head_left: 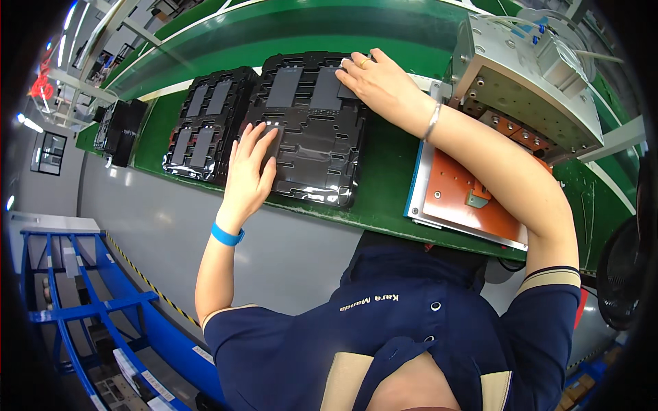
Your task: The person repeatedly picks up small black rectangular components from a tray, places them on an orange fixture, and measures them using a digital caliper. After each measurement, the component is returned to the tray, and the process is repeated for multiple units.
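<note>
My left hand (248, 175) is at the left side of a black moulded tray (312, 161). Its fingers and thumb close around the edges of a dark grey flat piece (275, 145) in the lower left slot. At the tray's upper right corner lies my right hand (380, 83), fingers apart and bent over the rim, palm down. Its thumb side touches or nearly touches another dark grey flat piece (327, 89); the fingertips partly hide that spot. A third such piece (284, 87) sits in the upper left slot.
A second black tray (223, 120) with several flat pieces stands to the left on the green bench (387, 175). Farther left is a dark stack (122, 130). A metal press fixture (528, 89) with an orange plate (466, 198) stands right. Blue racking (96, 301) is lower left.
</note>
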{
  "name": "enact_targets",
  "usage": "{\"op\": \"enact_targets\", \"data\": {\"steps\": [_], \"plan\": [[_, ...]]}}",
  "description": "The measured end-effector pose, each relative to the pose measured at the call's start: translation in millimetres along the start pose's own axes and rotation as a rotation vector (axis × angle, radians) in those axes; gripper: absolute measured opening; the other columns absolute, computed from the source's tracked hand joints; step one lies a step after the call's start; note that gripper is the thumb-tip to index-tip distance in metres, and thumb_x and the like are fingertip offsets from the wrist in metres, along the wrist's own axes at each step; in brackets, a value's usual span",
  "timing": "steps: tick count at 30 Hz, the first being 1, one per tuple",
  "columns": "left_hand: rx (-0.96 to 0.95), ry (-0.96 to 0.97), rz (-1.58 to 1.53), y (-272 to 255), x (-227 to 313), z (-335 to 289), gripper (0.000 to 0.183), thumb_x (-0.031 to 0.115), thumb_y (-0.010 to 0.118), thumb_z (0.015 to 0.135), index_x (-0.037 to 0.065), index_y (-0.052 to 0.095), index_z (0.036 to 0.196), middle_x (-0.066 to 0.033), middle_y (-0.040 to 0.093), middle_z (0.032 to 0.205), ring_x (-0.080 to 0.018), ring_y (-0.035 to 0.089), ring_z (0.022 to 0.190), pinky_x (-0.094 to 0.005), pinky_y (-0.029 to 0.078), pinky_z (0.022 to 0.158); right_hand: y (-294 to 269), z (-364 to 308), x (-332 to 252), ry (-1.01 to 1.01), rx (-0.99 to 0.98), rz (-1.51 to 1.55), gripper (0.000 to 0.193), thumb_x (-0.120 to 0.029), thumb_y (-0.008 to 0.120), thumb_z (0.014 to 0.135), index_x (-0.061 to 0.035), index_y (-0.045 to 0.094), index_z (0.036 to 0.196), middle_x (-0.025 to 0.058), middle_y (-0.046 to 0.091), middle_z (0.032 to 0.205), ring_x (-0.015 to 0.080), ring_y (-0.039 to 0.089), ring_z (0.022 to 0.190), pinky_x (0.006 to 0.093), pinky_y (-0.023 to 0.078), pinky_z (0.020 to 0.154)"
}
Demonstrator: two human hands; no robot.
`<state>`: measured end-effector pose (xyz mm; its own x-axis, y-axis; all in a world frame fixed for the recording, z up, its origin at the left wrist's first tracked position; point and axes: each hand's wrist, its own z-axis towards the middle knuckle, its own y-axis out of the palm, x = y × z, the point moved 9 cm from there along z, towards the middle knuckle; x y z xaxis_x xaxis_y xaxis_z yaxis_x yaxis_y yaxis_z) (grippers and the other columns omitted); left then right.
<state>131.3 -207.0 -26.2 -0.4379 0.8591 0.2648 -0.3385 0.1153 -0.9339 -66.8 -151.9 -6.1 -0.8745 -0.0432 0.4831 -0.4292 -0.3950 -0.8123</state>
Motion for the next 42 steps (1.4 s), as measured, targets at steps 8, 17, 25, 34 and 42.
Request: {"op": "enact_targets", "data": {"steps": [8, 17, 25, 34, 42], "plan": [[-0.042, 0.023, 0.097, 2, -1, 3, 0.06, 0.016, 0.046, 0.086, 0.017, 0.038, 0.146, -0.0073, 0.035, 0.151, -0.0329, 0.02, 0.145, -0.0566, 0.018, 0.115, 16, 3, 2, -0.062, -0.035, -0.024, 0.028, -0.012, 0.057, 0.085, -0.0068, 0.059, 0.112, 0.0034, 0.062, 0.105, 0.0162, 0.058, 0.105, 0.0283, 0.045, 0.082], [-0.058, 0.057, 0.106, 1, 7, 9, 0.064, 0.014, 0.044, 0.083, 0.018, 0.037, 0.147, -0.01, 0.037, 0.15, -0.036, 0.024, 0.143, -0.0608, 0.021, 0.112, 3, 3, 3, -0.074, -0.098, -0.011, 0.02, -0.013, 0.057, 0.083, -0.0028, 0.064, 0.1, 0.0061, 0.067, 0.102, 0.0181, 0.061, 0.098, 0.0302, 0.045, 0.081], [-0.105, 0.022, 0.147, -5, 20, 14, 0.064, 0.01, 0.046, 0.082, 0.014, 0.04, 0.145, -0.0163, 0.036, 0.148, -0.0394, 0.027, 0.14, -0.0578, 0.024, 0.112, -162, -125, -2, -0.005, 0.229, 0.167, 0.044, -0.016, 0.062, 0.074, -0.0018, 0.065, 0.115, 0.0086, 0.061, 0.116, 0.0179, 0.054, 0.099, 0.033, 0.046, 0.075], [0.269, 0.694, 0.098, -35, 185, 41, 0.047, 0.004, 0.065, 0.074, 0.011, 0.065, 0.12, -0.0181, 0.052, 0.136, -0.0372, 0.05, 0.127, -0.0524, 0.028, 0.111, -138, -280, 45, 0.6, 0.04, 0.341, 0.037, -0.001, 0.059, 0.073, -0.0024, 0.068, 0.109, 0.013, 0.061, 0.11, 0.0265, 0.064, 0.091, 0.0347, 0.053, 0.074], [-0.405, 1.105, -0.268, 47, 314, 41, 0.071, 0.042, 0.074, 0.073, 0.017, 0.051, 0.136, -0.0176, 0.039, 0.147, -0.0374, 0.037, 0.136, -0.0574, 0.029, 0.108, -118, -273, 73, 0.75, 0.123, 0.593, 0.027, -0.002, 0.071, 0.074, -0.0057, 0.069, 0.101, 0.0085, 0.06, 0.095, 0.0258, 0.058, 0.086, 0.0354, 0.05, 0.073]]}}
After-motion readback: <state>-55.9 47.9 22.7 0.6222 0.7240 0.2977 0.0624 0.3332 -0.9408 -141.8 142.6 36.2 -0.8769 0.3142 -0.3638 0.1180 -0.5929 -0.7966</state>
